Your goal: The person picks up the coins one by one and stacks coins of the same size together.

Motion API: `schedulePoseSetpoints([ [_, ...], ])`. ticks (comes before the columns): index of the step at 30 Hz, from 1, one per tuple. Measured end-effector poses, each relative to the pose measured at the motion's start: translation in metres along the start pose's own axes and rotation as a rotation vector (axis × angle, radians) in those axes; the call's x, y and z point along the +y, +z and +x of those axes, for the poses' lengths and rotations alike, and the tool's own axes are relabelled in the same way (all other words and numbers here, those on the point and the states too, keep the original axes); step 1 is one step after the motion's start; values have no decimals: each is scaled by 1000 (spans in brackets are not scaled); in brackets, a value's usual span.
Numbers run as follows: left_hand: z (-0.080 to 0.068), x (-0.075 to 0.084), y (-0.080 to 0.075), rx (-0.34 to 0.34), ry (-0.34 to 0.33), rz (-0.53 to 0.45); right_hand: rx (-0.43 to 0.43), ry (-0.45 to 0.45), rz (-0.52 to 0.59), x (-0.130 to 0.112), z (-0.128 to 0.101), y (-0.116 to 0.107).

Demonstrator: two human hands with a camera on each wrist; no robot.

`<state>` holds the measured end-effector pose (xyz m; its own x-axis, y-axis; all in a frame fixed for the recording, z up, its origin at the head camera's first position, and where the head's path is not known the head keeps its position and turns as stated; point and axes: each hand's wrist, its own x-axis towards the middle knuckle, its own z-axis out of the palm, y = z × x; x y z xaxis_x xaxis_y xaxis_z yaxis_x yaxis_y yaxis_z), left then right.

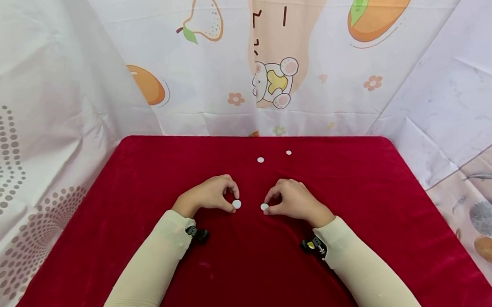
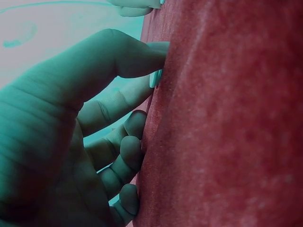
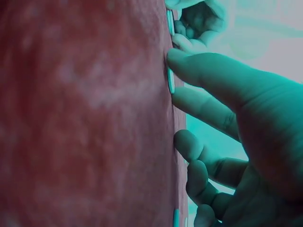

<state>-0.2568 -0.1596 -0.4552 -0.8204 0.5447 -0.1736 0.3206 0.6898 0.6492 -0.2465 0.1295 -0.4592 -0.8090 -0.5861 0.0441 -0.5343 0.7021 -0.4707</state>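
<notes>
Thumb and index finger of my left hand [image 1: 215,194] pinch a small flat white disc [image 1: 236,204] by its edges, low on the red cloth. Across a short gap, my right hand [image 1: 295,201] pinches a second white disc [image 1: 264,206] in the same way. In the left wrist view only a sliver of the left disc [image 2: 154,78] shows between the fingertips. Edge-on in the right wrist view, the right disc [image 3: 171,81] sits between thumb and index finger. The other fingers of both hands curl loosely near the cloth.
Two more white discs lie beyond the hands, one nearer the middle [image 1: 260,160] and one farther right [image 1: 289,152]. Red cloth [image 1: 238,275] covers the table. Printed white curtains [image 1: 217,62] stand behind the table's far edge and along its sides.
</notes>
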Motion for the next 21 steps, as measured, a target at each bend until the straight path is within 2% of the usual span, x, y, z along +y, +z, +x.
schedulePoseSetpoints([
  [3, 0, 0, 0, 4, -1, 2, -7, 1, 6, -5, 1, -1],
  [9, 1, -2, 1, 9, -13, -1, -23, 2, 88, -5, 2, 0],
  [21, 0, -2, 0, -1, -5, -8, -30, 19, 137, 0, 1, 2],
])
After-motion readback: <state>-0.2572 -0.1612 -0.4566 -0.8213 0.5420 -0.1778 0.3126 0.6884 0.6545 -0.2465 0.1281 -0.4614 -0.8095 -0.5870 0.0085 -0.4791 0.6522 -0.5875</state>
